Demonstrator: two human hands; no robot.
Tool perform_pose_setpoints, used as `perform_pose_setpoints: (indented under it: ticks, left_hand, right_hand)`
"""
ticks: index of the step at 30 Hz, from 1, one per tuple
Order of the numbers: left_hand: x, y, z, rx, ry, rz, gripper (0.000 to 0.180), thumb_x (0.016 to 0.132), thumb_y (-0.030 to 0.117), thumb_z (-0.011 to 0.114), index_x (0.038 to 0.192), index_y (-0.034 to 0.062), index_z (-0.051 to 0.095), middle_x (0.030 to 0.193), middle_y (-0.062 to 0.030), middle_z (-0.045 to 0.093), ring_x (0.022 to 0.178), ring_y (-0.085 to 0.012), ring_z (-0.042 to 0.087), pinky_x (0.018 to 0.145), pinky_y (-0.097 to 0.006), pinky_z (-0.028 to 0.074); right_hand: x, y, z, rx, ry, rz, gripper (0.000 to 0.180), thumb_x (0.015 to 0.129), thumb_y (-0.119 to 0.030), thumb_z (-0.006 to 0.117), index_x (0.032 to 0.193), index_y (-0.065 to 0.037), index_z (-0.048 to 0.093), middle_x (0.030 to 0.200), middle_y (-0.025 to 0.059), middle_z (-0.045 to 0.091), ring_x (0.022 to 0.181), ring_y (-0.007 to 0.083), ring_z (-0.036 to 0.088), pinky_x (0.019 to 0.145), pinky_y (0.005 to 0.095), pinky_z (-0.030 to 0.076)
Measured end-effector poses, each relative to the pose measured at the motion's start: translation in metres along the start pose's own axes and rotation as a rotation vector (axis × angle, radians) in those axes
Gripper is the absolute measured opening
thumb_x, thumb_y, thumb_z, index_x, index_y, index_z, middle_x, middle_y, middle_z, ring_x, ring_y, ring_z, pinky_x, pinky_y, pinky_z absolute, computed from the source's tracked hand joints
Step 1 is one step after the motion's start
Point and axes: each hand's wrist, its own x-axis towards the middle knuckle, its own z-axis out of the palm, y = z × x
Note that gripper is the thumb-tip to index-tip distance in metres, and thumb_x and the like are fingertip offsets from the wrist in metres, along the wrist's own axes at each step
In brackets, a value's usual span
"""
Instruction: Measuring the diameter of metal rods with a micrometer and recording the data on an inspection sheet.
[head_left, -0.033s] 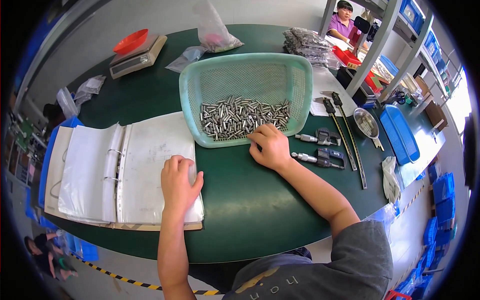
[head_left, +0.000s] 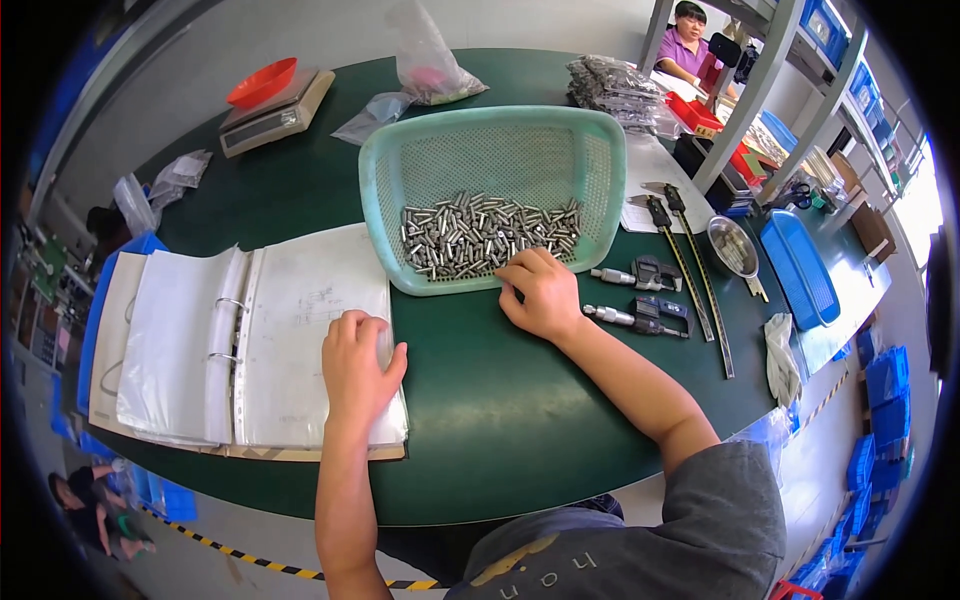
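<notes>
My left hand [head_left: 358,368] rests on the right-hand page of an open ring binder [head_left: 290,300], thumb apart from loosely bent fingers, holding nothing visible. My right hand [head_left: 543,296] lies at the near rim of a pale green plastic basket [head_left: 480,120]. Its fingers are bent, their tips touching the rim, and a gap shows between thumb and forefinger. Inside the basket, many small metal pins [head_left: 470,235] lie in a loose heap toward the near side. Plastic sleeves cover the binder's pages, and a faint drawing shows on the right one.
Right of the basket lie two micrometers [head_left: 640,318], two calipers [head_left: 690,270] and a metal bowl [head_left: 732,247]. A blue tray [head_left: 800,268] and white glove [head_left: 781,358] sit farther right. Behind are a scale [head_left: 278,115], plastic bags [head_left: 430,60] and stacked packets [head_left: 615,90]. Another person sits beyond the shelf post.
</notes>
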Motion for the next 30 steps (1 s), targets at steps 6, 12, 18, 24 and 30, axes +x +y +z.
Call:
perform_pose_setpoints:
  ticks: [6, 12, 18, 24, 30]
  left_hand:
    - [0.000, 0.000, 0.000, 0.004, -0.010, -0.010, 0.027, 0.069, 0.015, 0.072, 0.089, 0.0048, 0.059, 0.097, -0.0101, 0.051, 0.092, -0.0297, 0.050, 0.077, -0.040, 0.041]
    - [0.000, 0.001, 0.000, 0.013, -0.002, -0.013, 0.027, 0.068, 0.014, 0.073, 0.089, 0.0045, 0.059, 0.097, -0.0100, 0.052, 0.092, -0.0300, 0.051, 0.078, -0.040, 0.042]
    - [0.000, 0.002, 0.000, -0.008, 0.004, -0.011, 0.026, 0.068, 0.012, 0.072, 0.088, 0.0039, 0.058, 0.096, -0.0108, 0.052, 0.092, -0.0314, 0.051, 0.079, -0.041, 0.042]
    - [0.000, 0.002, 0.001, 0.009, -0.007, -0.008, 0.028, 0.069, 0.012, 0.072, 0.091, 0.0039, 0.057, 0.098, -0.0115, 0.052, 0.093, -0.0320, 0.050, 0.080, -0.042, 0.041]
    - [-0.002, 0.002, 0.002, 0.020, -0.027, -0.011, 0.028, 0.071, 0.011, 0.071, 0.093, 0.0036, 0.056, 0.100, -0.0112, 0.051, 0.095, -0.0319, 0.050, 0.083, -0.041, 0.041]
  right_hand:
    - [0.003, -0.001, 0.000, 0.023, 0.025, 0.014, 0.009, 0.066, -0.010, 0.064, 0.074, -0.008, 0.065, 0.077, 0.0039, 0.058, 0.073, 0.0230, 0.057, 0.063, 0.0340, 0.049]
    - [0.003, -0.006, -0.011, 0.010, -0.083, -0.088, 0.017, 0.065, -0.015, 0.067, 0.055, -0.010, 0.053, 0.060, 0.0052, 0.055, 0.060, 0.0249, 0.056, 0.053, 0.0380, 0.044]
    - [-0.014, -0.033, -0.013, 0.215, -0.220, -0.152, 0.031, 0.078, -0.022, 0.062, 0.052, -0.010, 0.049, 0.052, 0.0084, 0.052, 0.050, 0.0306, 0.054, 0.048, 0.0427, 0.042]
    - [-0.064, -0.048, -0.069, 0.247, -0.287, -0.162, 0.030, 0.081, -0.022, 0.061, 0.058, -0.010, 0.048, 0.053, 0.0069, 0.048, 0.051, 0.0289, 0.051, 0.051, 0.0408, 0.040]
    - [-0.096, -0.018, -0.129, -0.025, -0.140, -0.012, 0.023, 0.072, -0.018, 0.066, 0.061, -0.010, 0.048, 0.058, 0.0085, 0.047, 0.054, 0.0286, 0.049, 0.052, 0.0400, 0.038]
